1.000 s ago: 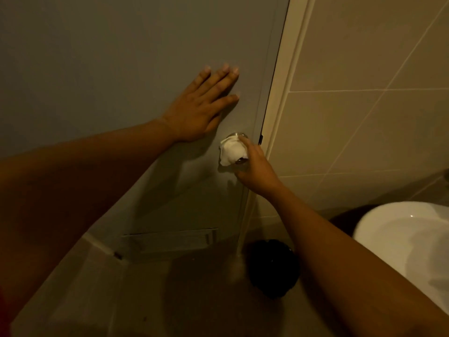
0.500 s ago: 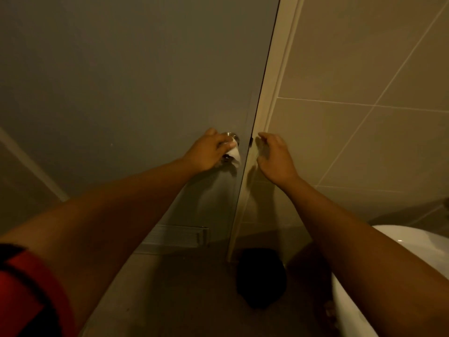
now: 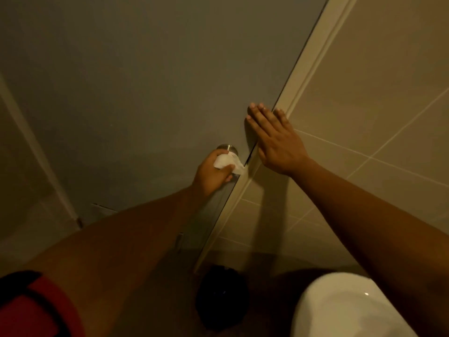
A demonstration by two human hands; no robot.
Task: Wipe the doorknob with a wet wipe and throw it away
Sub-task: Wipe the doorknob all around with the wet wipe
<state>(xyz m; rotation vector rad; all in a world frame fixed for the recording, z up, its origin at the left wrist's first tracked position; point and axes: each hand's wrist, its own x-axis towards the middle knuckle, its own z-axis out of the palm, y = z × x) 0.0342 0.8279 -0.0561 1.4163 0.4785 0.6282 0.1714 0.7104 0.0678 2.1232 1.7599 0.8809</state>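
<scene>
Doorknob [image 3: 228, 148] under wipe [image 3: 227, 162], gripped by left hand [image 3: 213, 172]

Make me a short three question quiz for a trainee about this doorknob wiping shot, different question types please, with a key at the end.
1. True or false: the left hand holds the wet wipe against the doorknob.
2. Multiple choice: where does the right hand rest? A) on the white basin. B) flat with its fingers spread, across the door edge and the frame. C) around the doorknob.
3. Fill in: the dark round bin stands on the floor, below the ____.

Key: 1 true; 2 B; 3 doorknob.
</scene>
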